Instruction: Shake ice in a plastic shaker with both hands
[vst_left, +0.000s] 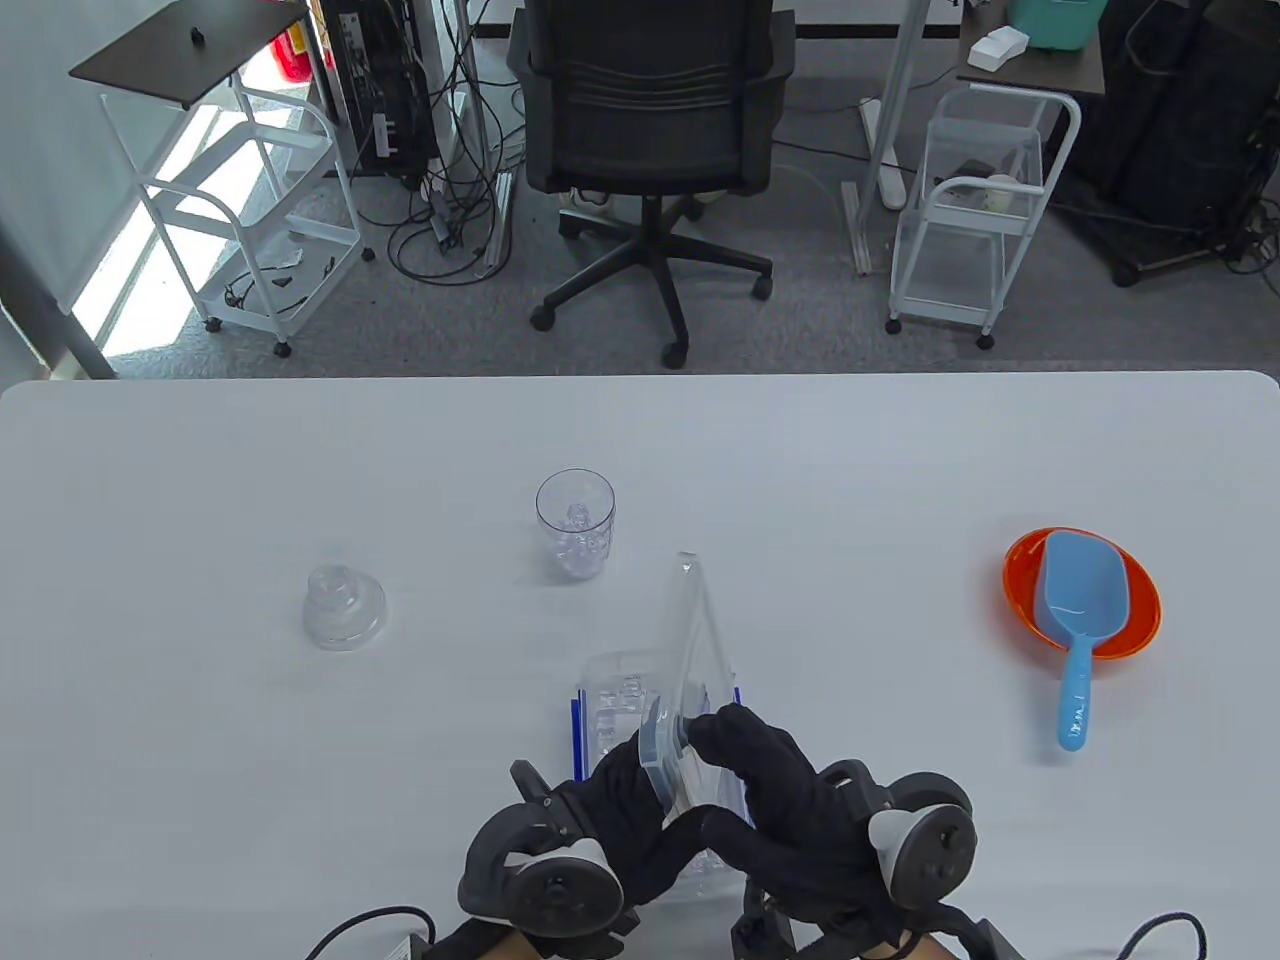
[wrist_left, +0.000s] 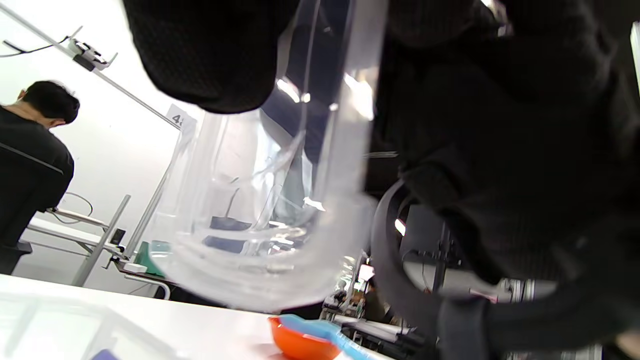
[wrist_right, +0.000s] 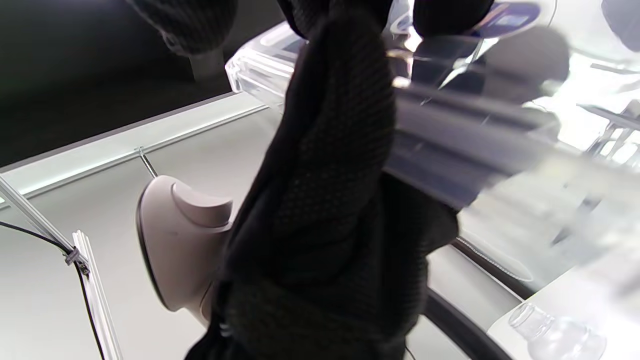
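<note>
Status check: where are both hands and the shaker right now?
Left hand and right hand both grip the clear ice box lid, raised over the ice box. Shaker cup and shaker lid untouched on table. Nothing in the way.

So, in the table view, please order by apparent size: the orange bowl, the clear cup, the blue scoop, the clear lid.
Largest to smallest:
1. orange bowl
2. blue scoop, longer than the bowl but narrower, so these two are close
3. clear cup and clear lid, which look alike in size; I cannot rank them.

Grey carpet floor (vst_left: 800, 320), black office chair (vst_left: 650, 150), two white wire carts (vst_left: 985, 210) — daylight at left
</note>
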